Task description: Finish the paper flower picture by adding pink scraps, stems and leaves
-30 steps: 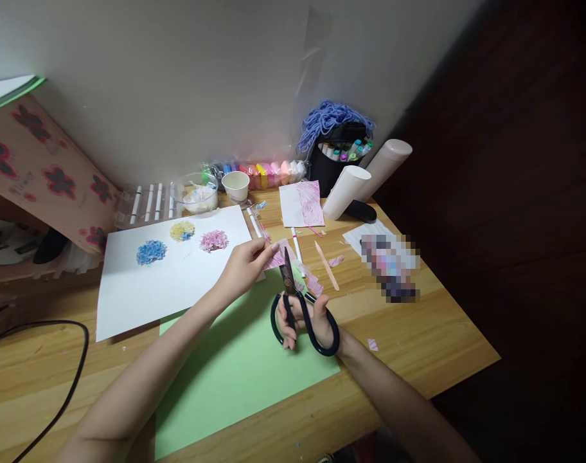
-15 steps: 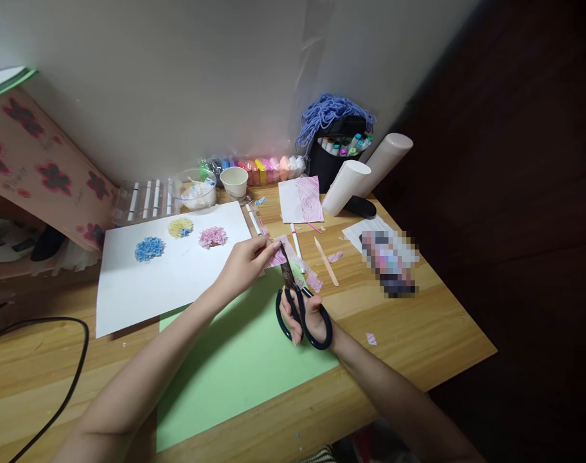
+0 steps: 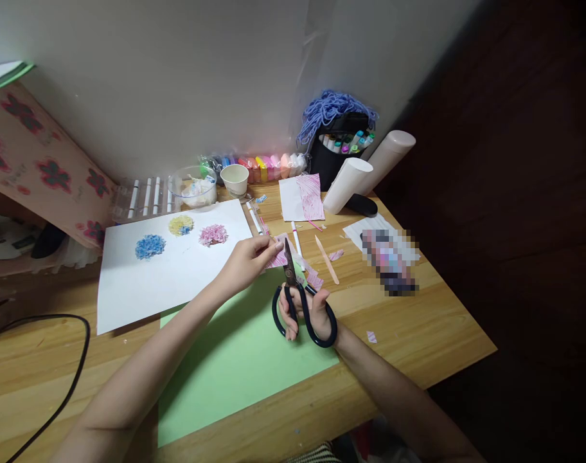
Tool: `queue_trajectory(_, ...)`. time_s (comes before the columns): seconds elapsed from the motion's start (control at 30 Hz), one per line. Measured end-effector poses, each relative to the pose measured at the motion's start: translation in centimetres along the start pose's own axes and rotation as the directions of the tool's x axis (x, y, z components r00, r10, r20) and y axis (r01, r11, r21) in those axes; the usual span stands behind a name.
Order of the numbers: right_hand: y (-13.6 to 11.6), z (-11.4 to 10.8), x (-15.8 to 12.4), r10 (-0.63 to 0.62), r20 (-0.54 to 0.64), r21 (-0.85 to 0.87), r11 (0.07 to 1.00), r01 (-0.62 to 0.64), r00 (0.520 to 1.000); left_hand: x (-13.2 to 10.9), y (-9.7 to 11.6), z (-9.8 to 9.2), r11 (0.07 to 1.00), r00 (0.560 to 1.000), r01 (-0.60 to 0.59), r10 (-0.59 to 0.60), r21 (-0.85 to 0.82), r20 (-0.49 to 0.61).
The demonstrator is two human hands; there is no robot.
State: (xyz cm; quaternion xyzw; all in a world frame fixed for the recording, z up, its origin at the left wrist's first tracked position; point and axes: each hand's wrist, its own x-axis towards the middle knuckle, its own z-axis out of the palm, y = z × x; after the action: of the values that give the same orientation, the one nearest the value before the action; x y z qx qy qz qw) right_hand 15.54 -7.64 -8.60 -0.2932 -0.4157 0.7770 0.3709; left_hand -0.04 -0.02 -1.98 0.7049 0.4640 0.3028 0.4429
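Note:
My left hand (image 3: 247, 260) pinches a small piece of pink-scribbled paper (image 3: 276, 256) above the desk. My right hand (image 3: 308, 313) grips black scissors (image 3: 295, 297) with its fingers through the handles, and the blades meet the paper's right edge. Both hands hover over a green sheet (image 3: 235, 360). A white sheet (image 3: 170, 260) to the left carries a blue, a yellow and a pink shredded-paper tuft. Pink paper snippets (image 3: 315, 279) lie just right of the blades.
Along the wall stand a clear bowl (image 3: 195, 190), a paper cup (image 3: 238, 178), coloured clay tubs (image 3: 268, 166) and a black marker case (image 3: 338, 151) under blue yarn. Two white rolls (image 3: 351, 185), a wooden stick (image 3: 326, 260), markers and a pink-scribbled sheet (image 3: 302, 198) lie nearby. A black cable (image 3: 76, 350) curves at left.
The scissor handles closed together half a second ago and have spread apart again. My left hand kept the pink paper in nearly the same place.

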Motion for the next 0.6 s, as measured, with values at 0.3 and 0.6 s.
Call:
queue_trajectory(0.3, -0.8, 0.5, 0.2, -0.062, -0.141, 0.011, 0.998, 0.064, 0.988, -0.1, -0.3, 0.1, 0.999, 1.000, 0.008, -0.008, 0.030, -0.002)
queue_trajectory(0.6, -2.8, -0.3, 0.8, -0.210, -0.459, -0.131, 0.977, 0.169, 0.863, -0.9, 0.5, 2.0, 0.990, 0.991, -0.033, 0.013, 0.140, 0.136)
